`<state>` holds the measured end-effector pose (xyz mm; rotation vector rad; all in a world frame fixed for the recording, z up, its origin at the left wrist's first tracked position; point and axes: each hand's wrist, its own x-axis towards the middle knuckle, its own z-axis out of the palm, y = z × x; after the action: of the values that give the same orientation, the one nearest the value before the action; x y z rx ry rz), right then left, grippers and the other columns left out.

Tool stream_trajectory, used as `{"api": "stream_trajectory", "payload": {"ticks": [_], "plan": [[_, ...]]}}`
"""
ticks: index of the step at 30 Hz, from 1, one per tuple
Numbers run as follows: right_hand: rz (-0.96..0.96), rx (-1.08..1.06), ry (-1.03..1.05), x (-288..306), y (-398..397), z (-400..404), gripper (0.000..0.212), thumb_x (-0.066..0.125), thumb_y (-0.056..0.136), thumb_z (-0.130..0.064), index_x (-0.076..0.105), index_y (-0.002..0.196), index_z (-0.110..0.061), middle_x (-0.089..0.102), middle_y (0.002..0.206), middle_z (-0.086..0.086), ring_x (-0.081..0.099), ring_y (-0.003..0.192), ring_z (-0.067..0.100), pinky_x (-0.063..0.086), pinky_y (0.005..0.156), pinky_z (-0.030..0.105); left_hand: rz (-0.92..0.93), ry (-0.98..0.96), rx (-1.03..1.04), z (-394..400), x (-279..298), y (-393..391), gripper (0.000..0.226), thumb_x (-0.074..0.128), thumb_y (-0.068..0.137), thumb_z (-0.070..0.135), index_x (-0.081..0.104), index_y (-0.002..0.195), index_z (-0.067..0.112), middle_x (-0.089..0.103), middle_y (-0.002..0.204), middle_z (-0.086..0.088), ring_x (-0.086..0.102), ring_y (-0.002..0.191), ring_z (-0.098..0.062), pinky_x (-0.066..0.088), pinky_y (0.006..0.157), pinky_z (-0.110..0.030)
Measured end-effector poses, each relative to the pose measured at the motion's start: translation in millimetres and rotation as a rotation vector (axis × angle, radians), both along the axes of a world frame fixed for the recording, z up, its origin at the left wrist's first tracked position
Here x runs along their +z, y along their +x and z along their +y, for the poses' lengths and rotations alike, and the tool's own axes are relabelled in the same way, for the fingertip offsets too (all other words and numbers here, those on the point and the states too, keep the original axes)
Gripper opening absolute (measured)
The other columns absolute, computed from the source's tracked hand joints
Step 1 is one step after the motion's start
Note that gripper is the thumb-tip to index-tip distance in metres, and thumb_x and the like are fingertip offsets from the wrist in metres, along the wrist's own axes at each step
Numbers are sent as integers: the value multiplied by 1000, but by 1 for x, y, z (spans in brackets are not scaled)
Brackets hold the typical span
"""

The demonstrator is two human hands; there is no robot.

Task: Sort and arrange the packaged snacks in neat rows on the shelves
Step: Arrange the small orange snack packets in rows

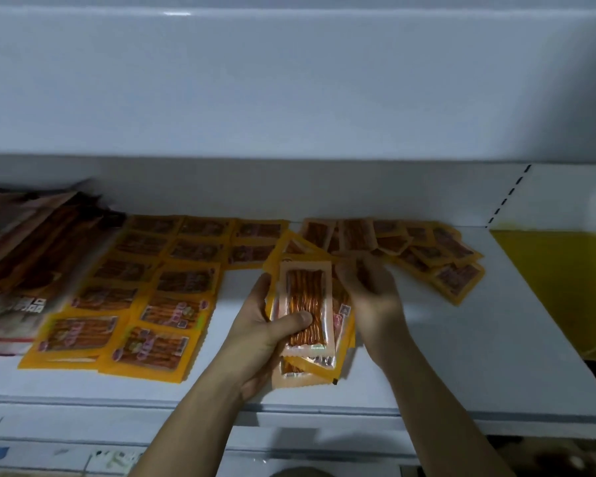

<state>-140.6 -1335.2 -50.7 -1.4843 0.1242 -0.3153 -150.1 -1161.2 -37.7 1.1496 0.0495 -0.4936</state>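
My left hand (262, 333) grips a stack of orange snack packets (305, 315) above the white shelf (444, 356), thumb pressed on the top packet's clear window. My right hand (372, 301) holds the stack's right edge, fingers curled around it. To the left, orange packets lie flat in neat rows (145, 290). Behind my hands, a loose pile of the same packets (427, 256) lies scattered at the back right of the shelf.
A pile of larger dark red-brown snack bags (25, 256) lies at the far left. The shelf's white back panel (289, 98) rises behind. A yellow panel (558, 280) stands at the right. A lower shelf edge (117, 456) runs below.
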Motion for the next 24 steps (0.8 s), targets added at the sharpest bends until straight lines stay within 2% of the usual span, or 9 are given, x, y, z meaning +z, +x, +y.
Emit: {"api": "stream_trajectory", "payload": {"ticks": [4,8,10,12,14,16,18,21,24], "plan": [[-18,-57,-89,-4,-2,25,7,64,98,-7,67,101,-13,72,89,9,72,79,26,60,68,38,-47,49,-45,13,3,5,60,72,83,-2,53,132,29,75,113,-12,74,102,-36,61,83,-47],[83,-26,-29,5,-4,43,11,68,94,-20,72,103,-17,70,106,18,74,87,28,63,75,44,-96,77,-67,31,2,10,59,65,89,-10,50,134,25,75,113,-16,74,103,-37,62,83,-43],[136,45,85,15,-4,44,13,65,94,-16,76,99,-11,74,99,19,75,84,31,61,73,43,-119,100,-89,45,3,12,60,65,89,-12,49,134,25,74,114,-16,73,105,-37,62,87,-44],[168,107,138,24,0,45,25,65,92,-25,77,100,-5,76,95,20,74,83,33,58,72,42,-185,178,-161,60,5,16,62,67,90,-9,46,136,28,75,113,-11,73,105,-34,62,87,-43],[185,128,51,27,6,48,34,74,86,-34,77,102,-4,76,96,20,74,88,35,58,77,46,-270,297,-261,75,9,20,63,70,91,-3,43,135,32,74,112,-3,74,103,-29,62,86,-43],[215,135,-90,29,14,55,34,75,82,-35,78,100,-7,77,95,15,75,90,33,58,83,48,-316,365,-322,87,12,21,64,73,90,0,42,134,35,73,115,0,74,104,-27,62,88,-46],[208,98,-142,30,20,64,19,71,91,-28,77,93,-10,77,88,8,74,83,24,57,81,41,-288,353,-302,97,13,20,68,73,90,1,41,136,39,73,117,0,73,107,-28,61,90,-49],[139,-10,-126,36,30,79,26,55,104,-19,68,82,-14,71,70,-8,66,67,8,51,67,27,-241,273,-233,110,12,20,74,72,88,-2,41,140,41,74,118,-1,73,109,-29,60,91,-49],[122,103,-287,40,36,88,19,58,103,-28,70,89,-22,73,76,-13,67,70,0,51,64,19,-244,254,-217,123,9,20,74,71,88,-4,41,141,38,75,115,1,74,106,-28,62,85,-43]]}}
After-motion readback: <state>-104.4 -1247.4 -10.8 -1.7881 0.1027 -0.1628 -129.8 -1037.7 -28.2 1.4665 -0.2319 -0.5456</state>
